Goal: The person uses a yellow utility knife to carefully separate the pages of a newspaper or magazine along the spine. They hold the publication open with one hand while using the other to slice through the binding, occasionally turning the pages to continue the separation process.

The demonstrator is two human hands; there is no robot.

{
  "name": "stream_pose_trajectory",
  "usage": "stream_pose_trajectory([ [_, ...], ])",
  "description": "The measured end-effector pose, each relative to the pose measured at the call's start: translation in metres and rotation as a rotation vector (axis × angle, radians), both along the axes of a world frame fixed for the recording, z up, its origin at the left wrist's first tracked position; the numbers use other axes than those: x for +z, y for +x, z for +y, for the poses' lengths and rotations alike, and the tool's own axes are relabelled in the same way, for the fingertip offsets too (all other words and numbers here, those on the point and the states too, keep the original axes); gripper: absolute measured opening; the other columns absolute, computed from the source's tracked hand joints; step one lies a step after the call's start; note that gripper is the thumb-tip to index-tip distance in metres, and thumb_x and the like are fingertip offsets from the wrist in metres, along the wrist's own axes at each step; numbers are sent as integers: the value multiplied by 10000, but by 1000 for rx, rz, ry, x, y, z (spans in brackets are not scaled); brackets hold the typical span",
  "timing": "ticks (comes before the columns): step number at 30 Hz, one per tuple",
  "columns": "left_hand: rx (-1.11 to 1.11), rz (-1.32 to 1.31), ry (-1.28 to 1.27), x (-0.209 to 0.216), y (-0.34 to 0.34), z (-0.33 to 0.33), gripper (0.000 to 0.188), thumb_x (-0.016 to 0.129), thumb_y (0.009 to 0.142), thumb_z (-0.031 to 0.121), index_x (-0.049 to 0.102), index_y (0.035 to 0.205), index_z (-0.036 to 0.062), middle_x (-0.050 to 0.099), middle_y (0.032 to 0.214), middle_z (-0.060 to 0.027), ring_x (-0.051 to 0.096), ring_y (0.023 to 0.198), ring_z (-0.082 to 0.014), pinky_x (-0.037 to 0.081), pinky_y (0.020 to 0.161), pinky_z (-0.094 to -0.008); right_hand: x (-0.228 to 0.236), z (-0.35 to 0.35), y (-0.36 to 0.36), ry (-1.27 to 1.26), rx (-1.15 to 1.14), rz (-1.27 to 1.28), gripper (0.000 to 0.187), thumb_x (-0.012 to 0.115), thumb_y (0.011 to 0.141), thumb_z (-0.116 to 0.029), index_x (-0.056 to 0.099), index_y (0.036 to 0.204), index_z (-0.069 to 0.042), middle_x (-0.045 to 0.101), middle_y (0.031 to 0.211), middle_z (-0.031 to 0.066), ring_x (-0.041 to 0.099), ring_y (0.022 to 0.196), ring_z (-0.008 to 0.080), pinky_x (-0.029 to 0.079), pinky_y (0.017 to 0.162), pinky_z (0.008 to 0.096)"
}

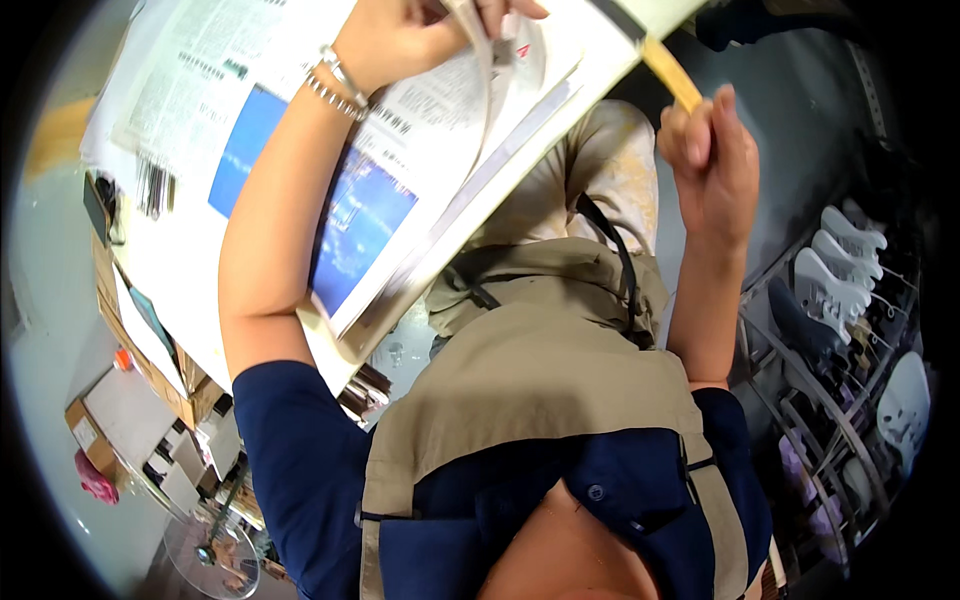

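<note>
your left grip (pixel 415 42), partly cut off above, pinches a curled page (pixel 465 120); the newspaper (pixel 365 225) spreads beneath it on the counter (pixel 165 285). your right grip (pixel 712 150) is clenched round a yellow-handled tool (pixel 672 75), its dark end pointing up and left from your fingers.

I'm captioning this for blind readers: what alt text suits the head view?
A person's right hand grips a yellow strip-like object beside a pale table, while the left hand is at a curled printed page. The person wears a tan apron over a navy shirt.
</note>
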State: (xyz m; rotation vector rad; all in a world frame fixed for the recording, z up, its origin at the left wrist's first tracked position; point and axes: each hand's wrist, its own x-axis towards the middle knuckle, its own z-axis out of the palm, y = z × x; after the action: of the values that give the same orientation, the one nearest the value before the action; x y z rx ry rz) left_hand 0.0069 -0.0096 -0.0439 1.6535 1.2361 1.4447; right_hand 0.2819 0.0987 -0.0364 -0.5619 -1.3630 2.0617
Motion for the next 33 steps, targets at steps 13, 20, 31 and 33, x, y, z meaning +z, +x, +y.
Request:
stream_pose_trajectory([
  [13, -26, 427, 35, 25, 10, -1, 195, 499, 508, 31, 589, 681, 45, 731, 995, -178, 659, 1004, -383, 428, 1010, -523, 4, 31, -35, 636, -44, -609, 229, 711, 888, -283, 688, 927, -59, 550, 623, -10, 526, 567, 106, 393, 526, 266],
  [20, 12, 475, 115, 28, 12, 4, 286, 442, 444, 41, 608, 676, 25, 709, 869, -137, 681, 947, -323, 466, 1006, -483, -19, 32, -75, 1311, -373, -711, 290, 800, 768, -271, 625, 877, -68, 633, 764, 85, 635, 749, 270, 507, 663, 382],
  [31, 45, 655, 86, 28, 24, 3, 236, 548, 470, 81, 565, 704, 52, 641, 946, -134, 532, 760, -249, 453, 692, -321, 14, 27, -28, 683, -90, -381, 160, 665, 904, -76, 653, 1036, 12, 640, 748, 25, 556, 682, 57, 439, 634, 206],
  [33, 35, 702, 73, 31, 24, 1, 224, 554, 472, 114, 544, 688, 56, 701, 1044, -155, 539, 785, -255, 462, 697, -329, 37, 22, -24, 650, 6, -484, 149, 670, 899, -71, 654, 1022, 12, 635, 710, 21, 546, 655, 47, 423, 614, 198],
])
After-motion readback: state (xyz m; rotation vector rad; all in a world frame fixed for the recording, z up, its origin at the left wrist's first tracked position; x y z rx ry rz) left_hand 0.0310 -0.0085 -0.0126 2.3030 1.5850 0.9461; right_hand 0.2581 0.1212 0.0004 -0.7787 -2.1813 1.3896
